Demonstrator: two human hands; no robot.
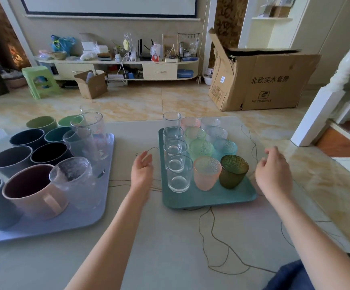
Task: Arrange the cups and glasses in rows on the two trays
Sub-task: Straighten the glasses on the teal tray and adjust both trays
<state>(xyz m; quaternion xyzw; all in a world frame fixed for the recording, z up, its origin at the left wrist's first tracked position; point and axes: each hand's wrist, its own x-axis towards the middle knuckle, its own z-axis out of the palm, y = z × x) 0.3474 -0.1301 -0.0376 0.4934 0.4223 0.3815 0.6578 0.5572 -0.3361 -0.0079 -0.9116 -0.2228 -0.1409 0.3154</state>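
A teal tray (201,198) on the right carries three rows: several clear glasses (179,173) on its left side, then textured coloured tumblers, with a pink one (206,173) and a dark green one (233,171) nearest me. A lavender tray (73,220) on the left holds several coloured mugs, a pink mug (34,190) at the front, and a row of clear glass mugs (75,178). My left hand (141,170) hovers open just left of the teal tray. My right hand (272,172) hovers open just right of it. Neither hand touches anything.
Both trays sit on a grey table (149,248) with a thin dark cord (211,233) looping over it. Beyond the table are a tiled floor, a big cardboard box (262,80), a green stool (40,80) and a cluttered low cabinet (117,65).
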